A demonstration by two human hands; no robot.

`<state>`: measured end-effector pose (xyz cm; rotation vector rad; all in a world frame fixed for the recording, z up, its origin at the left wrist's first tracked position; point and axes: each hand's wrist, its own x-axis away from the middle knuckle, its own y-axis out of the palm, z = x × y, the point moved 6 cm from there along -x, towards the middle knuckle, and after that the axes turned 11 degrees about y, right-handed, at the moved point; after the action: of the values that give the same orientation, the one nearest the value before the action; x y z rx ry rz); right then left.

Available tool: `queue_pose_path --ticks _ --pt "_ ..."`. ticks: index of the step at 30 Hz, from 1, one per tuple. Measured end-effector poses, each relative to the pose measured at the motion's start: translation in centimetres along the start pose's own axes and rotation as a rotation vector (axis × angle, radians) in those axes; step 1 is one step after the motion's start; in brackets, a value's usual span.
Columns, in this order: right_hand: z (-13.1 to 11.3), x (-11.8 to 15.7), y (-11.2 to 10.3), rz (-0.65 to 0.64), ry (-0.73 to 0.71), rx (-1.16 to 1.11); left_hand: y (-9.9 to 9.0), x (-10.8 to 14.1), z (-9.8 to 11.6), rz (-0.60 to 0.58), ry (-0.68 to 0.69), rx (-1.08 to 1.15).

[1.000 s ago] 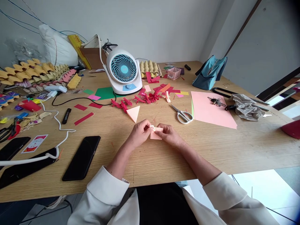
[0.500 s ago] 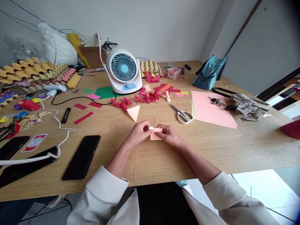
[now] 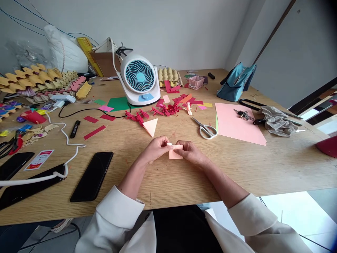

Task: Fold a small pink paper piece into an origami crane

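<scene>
Head view, small pink paper [image 3: 176,155] pinched by left hand [image 3: 156,149] and right hand [image 3: 193,151] over worktop [image 3: 181,184], pale paper triangle [image 3: 151,127] just beyond, scissors [image 3: 201,125] to the right.

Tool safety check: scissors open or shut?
Shut: the scissors lie with their blades together, no gap visible between them.

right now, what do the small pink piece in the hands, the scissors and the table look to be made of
Small pink piece: probably paper, matte, judging by its thin, crisp edge.
Scissors: blades look metal, grey and smooth; the thick, pale loop handles are likely plastic.
Table: wood or wood-effect laminate, low sheen; the grain lines fit both.
</scene>
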<state>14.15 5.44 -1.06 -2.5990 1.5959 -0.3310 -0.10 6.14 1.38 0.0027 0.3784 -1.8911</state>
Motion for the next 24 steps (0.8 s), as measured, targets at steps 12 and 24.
queue_pose_path --ticks 12,24 --pt "0.4 -0.2 0.1 0.112 0.02 -0.297 0.9 0.0 -1.4 0.107 0.054 0.14" --pt "0.5 -0.6 0.1 0.139 0.004 -0.188 0.6 0.4 0.6 0.231 0.192 -0.292"
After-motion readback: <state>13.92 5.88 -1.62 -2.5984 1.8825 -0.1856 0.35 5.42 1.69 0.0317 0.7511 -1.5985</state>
